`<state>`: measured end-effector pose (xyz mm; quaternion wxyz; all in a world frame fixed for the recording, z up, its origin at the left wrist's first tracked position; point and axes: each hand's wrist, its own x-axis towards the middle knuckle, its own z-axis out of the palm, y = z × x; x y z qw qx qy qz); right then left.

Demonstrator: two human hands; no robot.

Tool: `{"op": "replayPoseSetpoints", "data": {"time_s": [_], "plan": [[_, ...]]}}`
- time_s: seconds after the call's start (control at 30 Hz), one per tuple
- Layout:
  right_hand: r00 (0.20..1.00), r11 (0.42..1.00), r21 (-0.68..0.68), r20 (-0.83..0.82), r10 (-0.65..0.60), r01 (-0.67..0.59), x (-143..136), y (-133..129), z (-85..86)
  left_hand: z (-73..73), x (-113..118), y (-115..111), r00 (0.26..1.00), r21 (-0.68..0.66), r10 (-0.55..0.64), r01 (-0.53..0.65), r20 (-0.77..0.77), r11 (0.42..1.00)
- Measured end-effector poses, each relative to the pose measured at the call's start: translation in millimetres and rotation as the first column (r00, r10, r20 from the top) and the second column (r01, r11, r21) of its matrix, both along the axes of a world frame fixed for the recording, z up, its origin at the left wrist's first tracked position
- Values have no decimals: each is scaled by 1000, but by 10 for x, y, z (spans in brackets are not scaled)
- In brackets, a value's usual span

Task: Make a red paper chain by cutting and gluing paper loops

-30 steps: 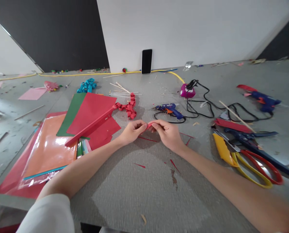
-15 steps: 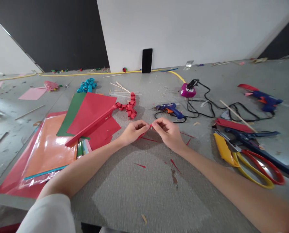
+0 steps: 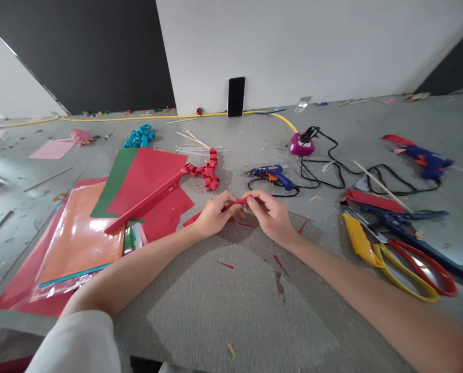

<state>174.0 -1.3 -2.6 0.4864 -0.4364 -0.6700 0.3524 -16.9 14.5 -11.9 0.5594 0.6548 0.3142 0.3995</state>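
Observation:
Between my hands is a narrow red paper strip (image 3: pixel 241 200), pinched at the fingertips over the middle of the table. My left hand (image 3: pixel 218 213) is closed on it from the left, my right hand (image 3: pixel 269 211) from the right; the fingers hide part of it. Beyond my left hand lies a red paper chain (image 3: pixel 207 173) of small loops. A blue glue gun (image 3: pixel 272 175) rests just past my right hand. Red sheets (image 3: pixel 149 178) and a green sheet (image 3: pixel 113 191) lie left of my hands. Thin red scraps (image 3: pixel 280 264) are scattered close by.
Right of my arm are scissors (image 3: pixel 421 267) with red and yellow handles and dark pliers (image 3: pixel 394 220). A second glue gun (image 3: pixel 428 159) and black cords lead towards a purple power socket (image 3: pixel 302 144). A phone (image 3: pixel 236 97) leans on the wall. A plastic-wrapped orange pack (image 3: pixel 84 228) lies left.
My left hand has turned a little, and the red strip now shows slanting across the fingertips of both hands. Another red piece has come into view behind my left wrist.

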Motion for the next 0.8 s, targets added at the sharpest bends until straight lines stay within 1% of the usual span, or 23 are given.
{"op": "replayPoseSetpoints", "data": {"time_s": [0.13, 0.33, 0.57, 0.8], "plan": [[999, 1000, -3, -29, 24, -24, 3, -9, 24, 16, -3, 8, 1000, 19, -14, 14, 13, 1000], [1000, 999, 37, 20, -10, 9, 25, -13, -10, 10, -12, -2, 998, -54, -55, 57, 34, 997], [1000, 997, 76, 24, -19, 17, 48, 5, -51, 12, -19, 1, 998, -20, -64, 65, 21, 998], [998, 984, 175, 53, -16, 6, 79, 22, -55, 42, -22, -15, 998, 2, -56, 56, -28, 998]]}}
